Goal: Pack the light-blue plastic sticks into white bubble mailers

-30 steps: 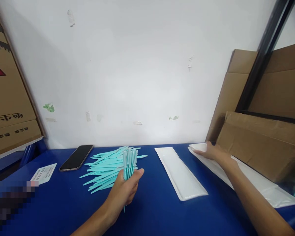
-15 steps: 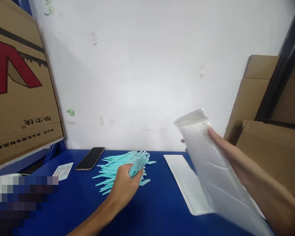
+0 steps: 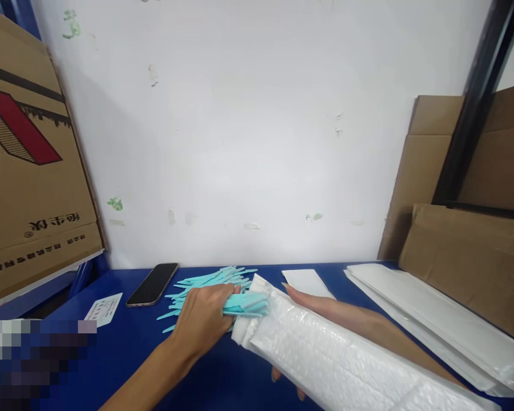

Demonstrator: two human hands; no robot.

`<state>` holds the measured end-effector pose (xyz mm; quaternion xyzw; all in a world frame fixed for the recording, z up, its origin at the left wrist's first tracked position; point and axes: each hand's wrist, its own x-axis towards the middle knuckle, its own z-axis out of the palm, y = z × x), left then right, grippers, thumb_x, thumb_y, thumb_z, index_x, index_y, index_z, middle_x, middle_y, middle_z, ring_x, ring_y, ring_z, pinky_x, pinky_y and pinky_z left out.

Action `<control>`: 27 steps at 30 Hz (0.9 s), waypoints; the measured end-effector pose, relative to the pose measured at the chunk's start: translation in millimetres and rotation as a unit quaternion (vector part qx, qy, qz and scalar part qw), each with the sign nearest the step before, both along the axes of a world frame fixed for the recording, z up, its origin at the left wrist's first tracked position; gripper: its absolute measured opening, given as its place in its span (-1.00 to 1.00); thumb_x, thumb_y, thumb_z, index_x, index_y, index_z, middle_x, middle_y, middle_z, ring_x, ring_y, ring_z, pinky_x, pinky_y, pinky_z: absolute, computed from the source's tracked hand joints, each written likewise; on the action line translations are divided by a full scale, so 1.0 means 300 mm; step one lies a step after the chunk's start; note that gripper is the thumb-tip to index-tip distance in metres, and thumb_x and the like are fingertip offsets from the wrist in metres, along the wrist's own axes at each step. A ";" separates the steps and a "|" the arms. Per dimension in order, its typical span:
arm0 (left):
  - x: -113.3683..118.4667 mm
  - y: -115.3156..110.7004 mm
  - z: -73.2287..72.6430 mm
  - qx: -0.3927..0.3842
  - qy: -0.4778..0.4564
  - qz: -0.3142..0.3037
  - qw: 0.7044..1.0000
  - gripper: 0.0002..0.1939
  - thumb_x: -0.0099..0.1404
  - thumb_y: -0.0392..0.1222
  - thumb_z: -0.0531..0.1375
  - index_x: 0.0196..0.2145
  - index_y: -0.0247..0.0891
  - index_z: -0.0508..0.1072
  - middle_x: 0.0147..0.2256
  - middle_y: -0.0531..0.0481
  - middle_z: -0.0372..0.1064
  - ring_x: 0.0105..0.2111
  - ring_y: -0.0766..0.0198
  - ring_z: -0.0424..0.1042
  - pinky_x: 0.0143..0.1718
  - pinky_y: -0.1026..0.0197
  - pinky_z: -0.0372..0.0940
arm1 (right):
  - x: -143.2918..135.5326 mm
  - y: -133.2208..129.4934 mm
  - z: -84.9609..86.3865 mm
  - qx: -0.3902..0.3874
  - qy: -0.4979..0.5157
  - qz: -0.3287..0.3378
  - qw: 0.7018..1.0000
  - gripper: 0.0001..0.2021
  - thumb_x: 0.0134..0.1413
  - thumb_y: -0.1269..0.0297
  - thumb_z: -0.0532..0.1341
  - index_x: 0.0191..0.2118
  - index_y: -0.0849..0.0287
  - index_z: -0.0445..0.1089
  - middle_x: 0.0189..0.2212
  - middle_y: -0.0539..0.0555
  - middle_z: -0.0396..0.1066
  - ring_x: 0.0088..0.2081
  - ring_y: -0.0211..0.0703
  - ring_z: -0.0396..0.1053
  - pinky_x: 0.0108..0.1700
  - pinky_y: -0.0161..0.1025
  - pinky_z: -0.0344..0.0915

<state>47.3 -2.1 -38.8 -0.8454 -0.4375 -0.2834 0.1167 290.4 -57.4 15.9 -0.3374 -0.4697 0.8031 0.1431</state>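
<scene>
The left hand (image 3: pixel 205 314) has its fingers closed around a bundle of teal sticks (image 3: pixel 248 304), and the tips of the bundle are at the mouth of the white padded bag (image 3: pixel 325 348), at the bag's left end. The right hand (image 3: pixel 321 302) grips this bag from behind and below, with 1 digit along its far edge and 2 fingertips showing under its near edge. I cannot tell if the tips are inside the mouth or only in front of it, and here, I judge, is the main risk: the mouth looks crumpled, so 1 or 2 outer sticks could catch on its lip and slide outside. If the left fingers loosen too early, the bundle could spread and drop on the tabletop (image 3: pixel 145 348) under the bag. If the right hand squeezes too strongly, the mouth might press flat; too weakly, the long bag could tilt. The loose pile of teal sticks (image 3: pixel 214 278) lies just left of the bag, so a fallen stick could mix there unnoticed.
</scene>
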 end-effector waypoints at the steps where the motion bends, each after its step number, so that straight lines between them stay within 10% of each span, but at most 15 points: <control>1: -0.008 0.009 -0.001 0.018 0.013 0.010 1.000 -0.68 0.41 -0.23 0.04 -0.50 -0.21 0.40 -0.54 -0.04 0.50 -0.54 0.18 0.43 -0.48 0.20 -0.06 | 0.001 -0.006 0.011 0.002 -0.002 0.006 1.000 -0.19 0.17 -0.42 -0.08 -0.05 0.27 0.51 -0.32 0.11 0.50 -0.37 -0.17 0.49 -0.21 -0.31 0.34; 13: -0.038 0.030 0.041 0.300 0.116 0.002 0.947 -0.61 0.48 -0.23 0.03 -0.54 -0.22 0.32 -0.64 0.08 0.30 -0.67 0.27 0.29 -0.54 0.17 -0.10 | 0.022 0.070 -0.120 -0.061 0.057 0.052 0.995 -0.07 0.11 -0.49 -0.15 0.05 0.32 0.45 -0.19 0.21 0.54 -0.37 -0.09 0.55 -0.28 -0.25 0.40; 27: -0.043 0.026 0.038 0.262 0.169 -0.001 0.950 -0.77 0.38 -0.31 0.11 -0.46 -0.20 0.33 -0.58 0.09 0.33 -0.63 0.21 0.36 -0.57 0.16 0.00 | 0.024 0.064 -0.097 -0.031 0.078 0.059 0.995 -0.17 0.21 -0.38 -0.12 0.14 0.30 0.41 -0.14 0.23 0.55 -0.25 -0.04 0.55 -0.07 -0.14 0.33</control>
